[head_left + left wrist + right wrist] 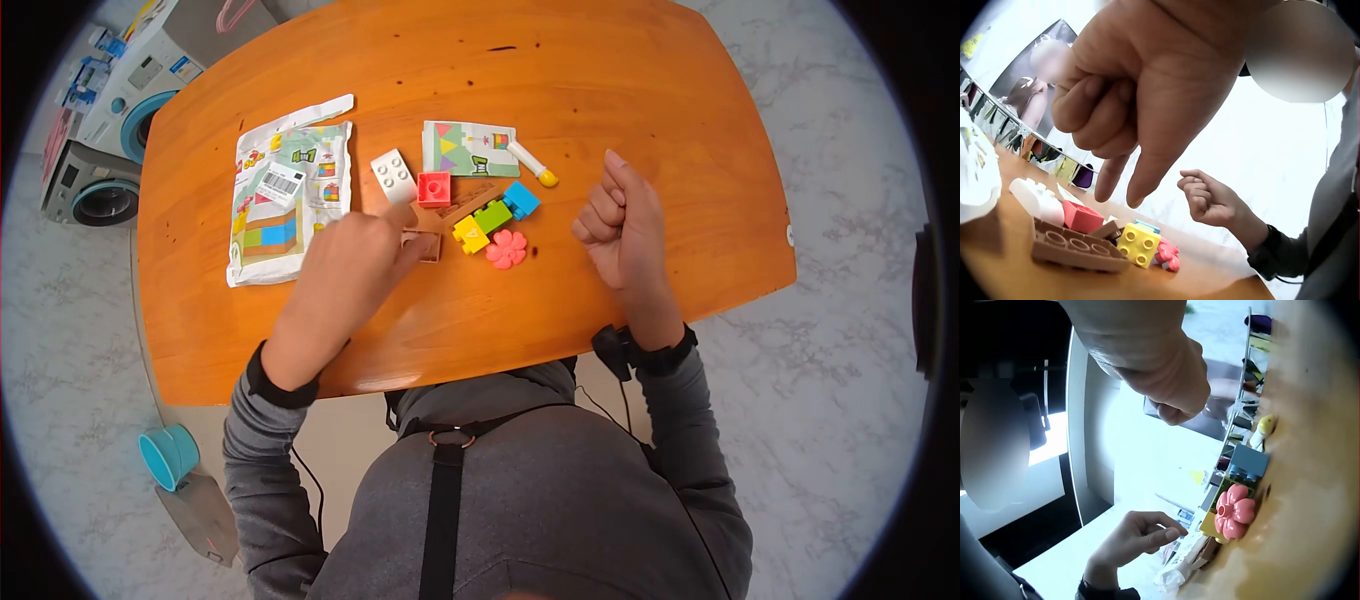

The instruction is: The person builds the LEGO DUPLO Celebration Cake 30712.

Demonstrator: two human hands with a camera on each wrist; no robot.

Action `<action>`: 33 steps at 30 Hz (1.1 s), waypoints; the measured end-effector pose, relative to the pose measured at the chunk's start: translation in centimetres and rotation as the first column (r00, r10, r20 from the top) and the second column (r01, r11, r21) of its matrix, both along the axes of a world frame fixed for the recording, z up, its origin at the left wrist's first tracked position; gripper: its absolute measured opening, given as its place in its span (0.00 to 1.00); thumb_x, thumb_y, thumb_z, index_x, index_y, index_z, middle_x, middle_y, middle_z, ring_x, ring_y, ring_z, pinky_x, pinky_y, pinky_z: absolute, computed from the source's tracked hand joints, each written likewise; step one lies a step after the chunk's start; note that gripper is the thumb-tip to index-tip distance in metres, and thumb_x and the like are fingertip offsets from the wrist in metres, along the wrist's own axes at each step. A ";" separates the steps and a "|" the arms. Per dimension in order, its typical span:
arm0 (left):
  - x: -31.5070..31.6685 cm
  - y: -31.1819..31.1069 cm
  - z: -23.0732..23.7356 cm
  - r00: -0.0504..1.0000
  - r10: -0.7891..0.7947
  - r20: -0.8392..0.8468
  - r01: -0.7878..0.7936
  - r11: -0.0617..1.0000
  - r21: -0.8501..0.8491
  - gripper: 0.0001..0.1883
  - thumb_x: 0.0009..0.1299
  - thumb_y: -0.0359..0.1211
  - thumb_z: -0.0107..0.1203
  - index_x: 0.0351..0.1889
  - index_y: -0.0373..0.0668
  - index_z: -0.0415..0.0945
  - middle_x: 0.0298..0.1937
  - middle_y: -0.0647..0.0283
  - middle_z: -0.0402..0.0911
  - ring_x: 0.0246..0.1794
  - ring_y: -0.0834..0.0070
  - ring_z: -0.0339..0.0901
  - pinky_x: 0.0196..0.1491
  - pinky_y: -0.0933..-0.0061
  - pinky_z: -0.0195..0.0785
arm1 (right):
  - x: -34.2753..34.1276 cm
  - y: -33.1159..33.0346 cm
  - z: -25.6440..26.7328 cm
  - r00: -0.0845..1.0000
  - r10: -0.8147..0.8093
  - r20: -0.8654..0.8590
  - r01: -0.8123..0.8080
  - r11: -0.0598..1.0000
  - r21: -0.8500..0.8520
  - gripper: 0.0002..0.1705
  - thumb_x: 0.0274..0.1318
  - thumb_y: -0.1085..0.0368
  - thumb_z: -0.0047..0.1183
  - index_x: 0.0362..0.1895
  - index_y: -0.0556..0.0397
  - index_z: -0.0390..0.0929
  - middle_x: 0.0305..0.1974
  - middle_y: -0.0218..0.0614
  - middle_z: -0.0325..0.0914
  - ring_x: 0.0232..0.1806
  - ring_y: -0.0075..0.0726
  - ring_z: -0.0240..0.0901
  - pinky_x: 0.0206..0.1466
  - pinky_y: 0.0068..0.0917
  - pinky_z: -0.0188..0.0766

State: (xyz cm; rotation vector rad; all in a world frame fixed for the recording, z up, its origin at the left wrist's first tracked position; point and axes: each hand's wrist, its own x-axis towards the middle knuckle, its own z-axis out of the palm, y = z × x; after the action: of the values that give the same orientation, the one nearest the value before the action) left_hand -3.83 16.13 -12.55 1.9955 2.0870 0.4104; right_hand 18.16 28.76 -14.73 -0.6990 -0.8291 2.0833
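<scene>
My left hand (350, 258) hovers over the near left of a group of toy bricks. In the left wrist view its thumb and forefinger point down with a gap between them, the other fingers folded. Below lie a brown brick (1075, 250), a red brick (1082, 216), a white brick (394, 176) and a yellow brick (1139, 244). Beside the yellow one are a green brick (492, 217), a blue brick (521, 200) and a pink flower piece (1235, 511). My right hand (625, 225) is raised to their right, fingers loosely curled, nothing visible in it.
An opened white printed bag (325, 190) lies left on the wooden table (640, 80). A printed card (450, 160) and a white stick piece with a yellow end (546, 178) lie behind the bricks. Washing machines (105, 185) and a blue bucket (168, 455) stand beyond the table's left side.
</scene>
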 end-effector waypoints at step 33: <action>-1.1 7.3 -2.3 0.990 0.056 -0.133 -0.039 0.991 0.129 0.08 0.62 0.33 0.56 0.30 0.37 0.76 0.17 0.51 0.74 0.21 0.55 0.75 0.27 0.61 0.66 | 1.6 -1.3 -1.1 0.485 -0.292 -0.825 -0.620 0.551 -0.559 0.20 0.68 0.57 0.34 0.20 0.43 0.53 0.11 0.18 0.36 0.11 0.16 0.30 0.16 0.19 0.29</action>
State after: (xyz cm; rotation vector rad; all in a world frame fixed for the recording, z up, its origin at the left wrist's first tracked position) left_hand -4.90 23.47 -14.82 2.1025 2.2466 0.4370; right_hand 19.73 27.44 -15.84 0.1767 0.8275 2.5536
